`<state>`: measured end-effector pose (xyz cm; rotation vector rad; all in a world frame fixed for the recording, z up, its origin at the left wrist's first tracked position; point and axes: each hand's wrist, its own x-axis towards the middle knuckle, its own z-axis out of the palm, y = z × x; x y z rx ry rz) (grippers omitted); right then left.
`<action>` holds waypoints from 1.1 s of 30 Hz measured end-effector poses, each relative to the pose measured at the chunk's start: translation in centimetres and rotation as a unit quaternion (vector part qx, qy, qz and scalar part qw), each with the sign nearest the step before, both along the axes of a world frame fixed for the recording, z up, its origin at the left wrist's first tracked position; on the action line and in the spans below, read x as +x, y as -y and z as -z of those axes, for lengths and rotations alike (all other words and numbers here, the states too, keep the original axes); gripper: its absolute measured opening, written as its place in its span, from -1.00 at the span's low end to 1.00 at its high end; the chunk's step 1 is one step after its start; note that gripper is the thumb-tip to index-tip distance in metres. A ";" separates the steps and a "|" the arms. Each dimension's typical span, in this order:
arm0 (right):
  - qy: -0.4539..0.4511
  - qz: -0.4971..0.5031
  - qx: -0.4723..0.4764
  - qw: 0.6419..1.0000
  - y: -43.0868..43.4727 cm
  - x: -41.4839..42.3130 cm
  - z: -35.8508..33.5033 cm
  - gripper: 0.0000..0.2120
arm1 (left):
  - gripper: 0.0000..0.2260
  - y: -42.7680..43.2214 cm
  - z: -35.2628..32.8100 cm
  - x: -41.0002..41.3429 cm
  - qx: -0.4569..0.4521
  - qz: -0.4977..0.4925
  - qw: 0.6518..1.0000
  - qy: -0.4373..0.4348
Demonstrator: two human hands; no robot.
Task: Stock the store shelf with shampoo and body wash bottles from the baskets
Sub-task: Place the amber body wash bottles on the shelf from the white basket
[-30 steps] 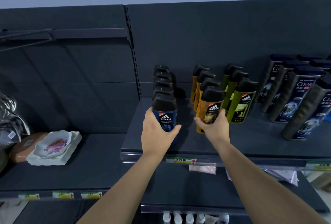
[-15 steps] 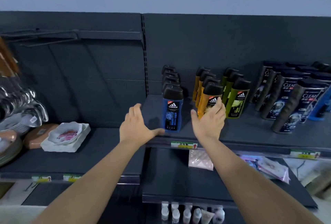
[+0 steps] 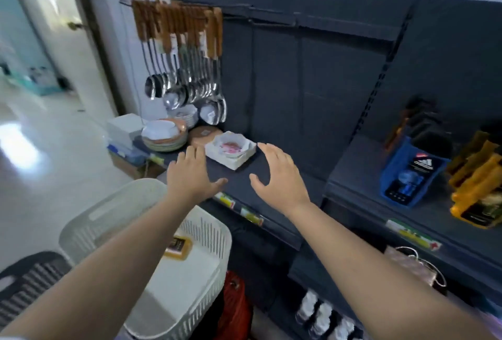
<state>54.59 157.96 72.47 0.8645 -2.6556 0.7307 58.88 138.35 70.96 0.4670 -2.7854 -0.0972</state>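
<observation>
My left hand (image 3: 190, 172) and my right hand (image 3: 278, 175) hover open and empty above the front of the dark lower shelf (image 3: 244, 176), fingers spread. A white slatted basket (image 3: 217, 242) stands below my left forearm, with one orange bottle (image 3: 178, 246) lying inside. On the raised shelf (image 3: 361, 176) at the right, a row of blue Adidas bottles (image 3: 410, 176) stands beside a row of orange ones (image 3: 478, 190), both blurred.
A white dish in a square box (image 3: 231, 149), stacked plates (image 3: 164, 136) and hanging ladles with wooden handles (image 3: 184, 62) fill the left shelf. A dark basket (image 3: 30, 280) is at the bottom left, a red bag (image 3: 236, 304) under the shelf, small white bottles (image 3: 320, 312) lower down.
Both hands have let go of the blue and orange bottles and pulled back left. My view has swung left and down, bringing the white basket into sight.
</observation>
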 end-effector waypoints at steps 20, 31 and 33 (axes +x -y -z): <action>0.171 -0.363 0.266 0.877 20.9 -1.2 13.7 -0.52 | -0.28 10.0 13.2 8.4 0.076 -0.310 0.930 0.183; 0.295 -0.284 0.311 0.857 27.4 -2.5 24.1 -0.43 | -0.03 8.7 19.3 6.9 0.145 -0.404 0.864 0.261; 0.284 -0.287 0.333 0.852 27.9 -1.6 26.3 -0.29 | -0.04 8.7 20.0 7.1 0.159 -0.421 0.853 0.265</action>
